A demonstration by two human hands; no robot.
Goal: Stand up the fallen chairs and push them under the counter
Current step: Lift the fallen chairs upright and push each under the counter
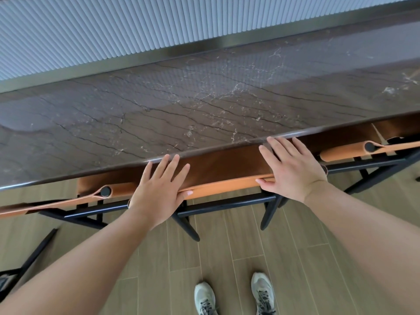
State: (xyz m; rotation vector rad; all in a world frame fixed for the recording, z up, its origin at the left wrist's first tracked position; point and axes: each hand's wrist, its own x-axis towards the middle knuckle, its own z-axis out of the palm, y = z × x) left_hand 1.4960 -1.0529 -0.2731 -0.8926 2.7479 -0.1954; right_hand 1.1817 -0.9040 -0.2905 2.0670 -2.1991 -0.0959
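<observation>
We had our left hand [159, 189] and right hand [293, 169] flat, fingers straight & apart, pressing the orange leather backrest [227, 178] of the middle chair, w/ fingertips at the counter [159, 105] edge; chair stood upright, tucked under it, another chair [341, 151] just beside at right

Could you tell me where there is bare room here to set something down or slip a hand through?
The dark veined stone counter is bare from the ribbed grey wall panel to its front edge. That edge is crowded: the left hand and right hand lie flat on the tan leather chair back. The wood-plank floor is free above the grey sneakers.
</observation>
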